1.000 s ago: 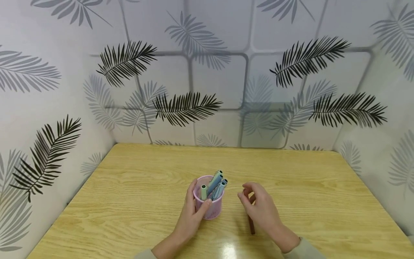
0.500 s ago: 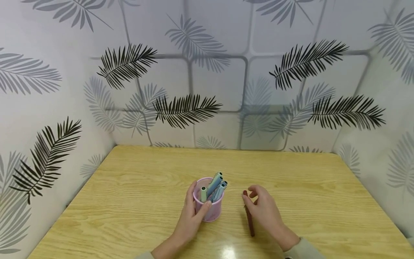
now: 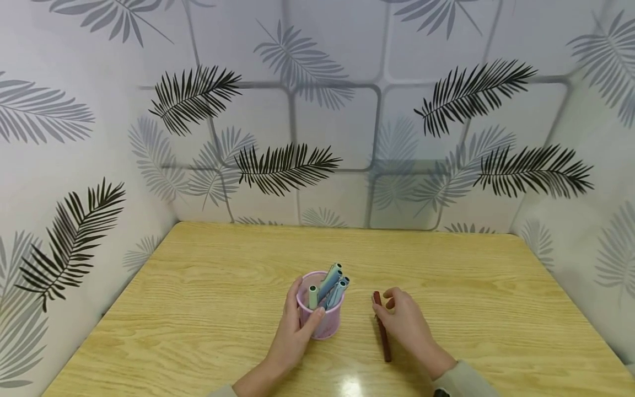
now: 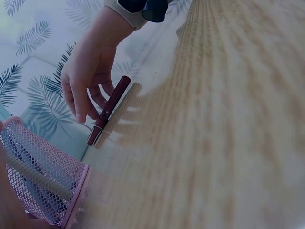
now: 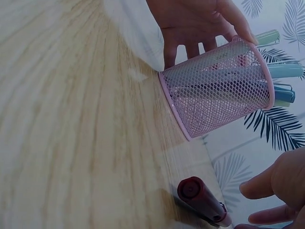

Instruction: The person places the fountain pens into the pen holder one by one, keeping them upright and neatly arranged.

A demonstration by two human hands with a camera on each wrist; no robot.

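Note:
My left hand (image 3: 292,331) grips a pink mesh pen holder (image 3: 326,324) from its left side, thumb in front near the rim. Several pale green and blue pens (image 3: 331,284) lean inside the holder. Right of it, a dark red pen (image 3: 383,336) lies on the table, its clip near the far end. My right hand (image 3: 408,320) hovers beside the pen's far half, thumb and fingers loosely bent. In the right wrist view, a gap shows between the right hand's fingers (image 5: 259,188) and the red pen (image 5: 202,200). The pen holder (image 5: 219,88) stands upright on the table.
The wooden table (image 3: 223,259) spreads out around both hands. Walls with a leaf pattern (image 3: 288,168) close it off at the back and on both sides. A dark device (image 4: 155,9) sits at the right wrist.
The right hand's fingertips have drawn back from the red pen's far end, which now shows uncovered. The left hand and the pen holder have stayed in place.

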